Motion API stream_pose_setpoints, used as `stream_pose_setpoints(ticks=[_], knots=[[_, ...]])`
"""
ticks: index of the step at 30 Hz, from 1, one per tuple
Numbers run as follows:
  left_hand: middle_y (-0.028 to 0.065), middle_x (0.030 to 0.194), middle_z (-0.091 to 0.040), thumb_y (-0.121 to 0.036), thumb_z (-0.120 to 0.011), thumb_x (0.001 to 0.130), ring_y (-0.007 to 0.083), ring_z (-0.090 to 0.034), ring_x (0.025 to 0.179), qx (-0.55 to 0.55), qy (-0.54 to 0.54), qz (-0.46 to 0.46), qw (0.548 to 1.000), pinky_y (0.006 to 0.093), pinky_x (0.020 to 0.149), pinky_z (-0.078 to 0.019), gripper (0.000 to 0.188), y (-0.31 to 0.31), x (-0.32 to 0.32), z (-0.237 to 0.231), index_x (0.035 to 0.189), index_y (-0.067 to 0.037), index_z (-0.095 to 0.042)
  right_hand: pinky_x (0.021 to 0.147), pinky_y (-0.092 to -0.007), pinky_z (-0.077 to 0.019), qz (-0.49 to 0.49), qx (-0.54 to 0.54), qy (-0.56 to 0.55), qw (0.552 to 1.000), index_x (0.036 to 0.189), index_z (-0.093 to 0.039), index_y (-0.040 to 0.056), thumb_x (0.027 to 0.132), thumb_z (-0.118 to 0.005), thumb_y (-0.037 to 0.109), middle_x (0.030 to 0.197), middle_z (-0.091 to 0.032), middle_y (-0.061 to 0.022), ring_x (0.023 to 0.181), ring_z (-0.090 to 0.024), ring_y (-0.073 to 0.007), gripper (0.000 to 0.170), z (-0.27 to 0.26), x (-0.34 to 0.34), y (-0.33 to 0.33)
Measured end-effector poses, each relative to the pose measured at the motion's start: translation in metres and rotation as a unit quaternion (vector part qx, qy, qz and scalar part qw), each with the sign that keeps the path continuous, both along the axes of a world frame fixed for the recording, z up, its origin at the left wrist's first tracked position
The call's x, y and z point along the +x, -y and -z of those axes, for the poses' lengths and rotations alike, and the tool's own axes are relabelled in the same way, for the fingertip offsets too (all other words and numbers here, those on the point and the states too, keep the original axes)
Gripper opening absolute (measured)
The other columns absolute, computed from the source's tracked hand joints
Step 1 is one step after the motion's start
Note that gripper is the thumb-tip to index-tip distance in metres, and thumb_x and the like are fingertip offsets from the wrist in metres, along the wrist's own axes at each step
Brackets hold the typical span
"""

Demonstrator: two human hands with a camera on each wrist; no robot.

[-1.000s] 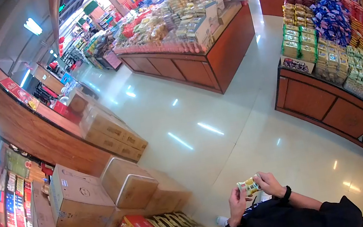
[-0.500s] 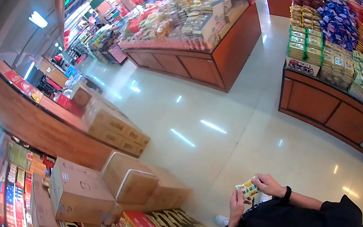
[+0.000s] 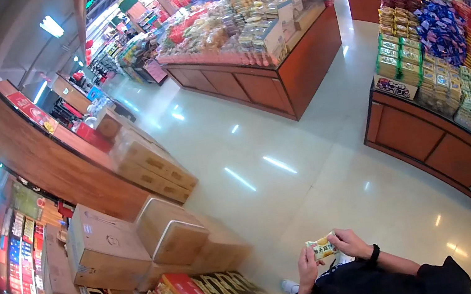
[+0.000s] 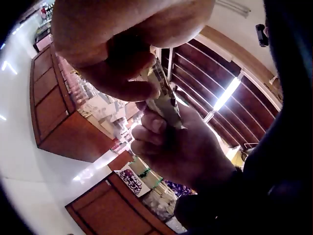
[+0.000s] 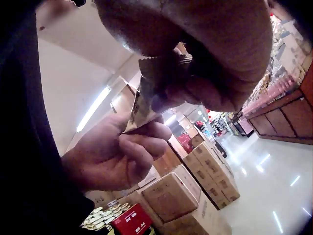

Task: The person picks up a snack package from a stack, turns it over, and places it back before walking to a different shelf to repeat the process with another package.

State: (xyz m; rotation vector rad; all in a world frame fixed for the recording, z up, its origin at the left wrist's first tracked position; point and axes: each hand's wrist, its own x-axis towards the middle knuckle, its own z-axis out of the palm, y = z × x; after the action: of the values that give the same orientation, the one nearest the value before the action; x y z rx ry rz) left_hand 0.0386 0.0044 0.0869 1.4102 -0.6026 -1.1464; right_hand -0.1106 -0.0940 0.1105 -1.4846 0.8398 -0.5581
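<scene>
A small yellow and white snack packet (image 3: 322, 247) is held up between both hands in front of the torso. The left hand (image 3: 307, 268) pinches its left end, and the right hand (image 3: 351, 242) grips its right end. In the left wrist view the packet (image 4: 164, 95) is seen edge-on, with the left hand (image 4: 122, 44) above and the right hand (image 4: 181, 147) below. The right wrist view shows the packet's jagged end (image 5: 142, 110), the right hand (image 5: 195, 49) over it and the left hand (image 5: 115, 154) beneath.
Stacked cardboard boxes (image 3: 108, 245) stand at the left, beside a red box (image 3: 186, 291) and rows of packaged goods. A wooden display island (image 3: 251, 91) heaped with packets is ahead; another counter (image 3: 423, 139) curves along the right. Glossy floor (image 3: 260, 142) lies between them.
The camera view has shifted slightly, so the surroundings sit a little further right. The packet is still held in both hands, its printed face turned more toward the head camera than one second ago.
</scene>
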Motion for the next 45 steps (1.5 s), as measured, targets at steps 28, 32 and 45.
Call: stream_pose_setpoints(ticks=[28,32,45], knots=[[0.0104,0.100,-0.059,-0.025,-0.036,0.101,0.0161,-0.062,0.081,-0.014,-0.015,0.036,0.999,0.0292,0.056,-0.0539,0.032,-0.002,-0.005,-0.001,0.112,0.001,-0.052,0.051,-0.0298,-0.0404,0.030,-0.026,-0.014,0.999,0.076,-0.052,-0.0017,0.098,-0.048,0.028,0.059,-0.052,-0.0054,0.056,-0.049,-0.0104,0.037,-0.010,-0.006,-0.007],[0.0106,0.100,-0.059,-0.025,-0.037,0.101,0.0162,-0.062,0.082,-0.014,-0.019,0.031,0.999,0.0293,0.056,-0.0541,0.032,-0.002,-0.006,-0.001,0.112,0.001,-0.052,0.051,-0.0306,-0.0408,0.026,-0.051,-0.035,0.998,0.077,-0.052,-0.0021,0.097,-0.049,0.027,0.059,-0.052,-0.0065,0.056,-0.050,-0.0110,0.036,-0.006,-0.006,-0.005],[0.0119,0.098,-0.061,-0.023,-0.037,0.101,0.0176,-0.064,0.080,-0.015,-0.003,0.022,1.000,0.0289,0.056,-0.0544,0.033,0.001,-0.006,0.002,0.111,0.004,-0.052,0.053,-0.0294,-0.0435,0.020,-0.024,-0.029,0.999,0.079,-0.056,-0.0029,0.098,-0.048,0.029,0.061,-0.055,-0.0051,0.058,-0.053,-0.0106,0.038,0.008,-0.005,-0.002]])
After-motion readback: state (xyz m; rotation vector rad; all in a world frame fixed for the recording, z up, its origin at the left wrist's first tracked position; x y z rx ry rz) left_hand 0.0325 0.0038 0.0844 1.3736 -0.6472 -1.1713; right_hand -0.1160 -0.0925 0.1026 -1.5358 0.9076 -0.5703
